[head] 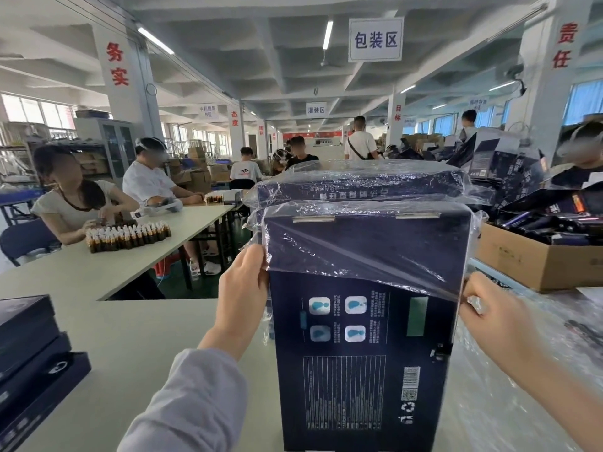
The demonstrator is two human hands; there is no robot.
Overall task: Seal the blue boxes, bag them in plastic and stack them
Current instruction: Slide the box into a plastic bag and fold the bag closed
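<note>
Two hands pinch the open hem of the thin, slippery plastic bag (pixel 365 246), left hand (pixel 243 288) and right hand (pixel 489 309) at either side edge of the stiff, likely light blue box (pixel 359 360), which stands upright on the tabletop (pixel 146 331), its top half sheathed.

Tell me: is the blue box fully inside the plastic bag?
Partly in. The plastic bag covers only the top of the blue box; its lower part is bare.
</note>
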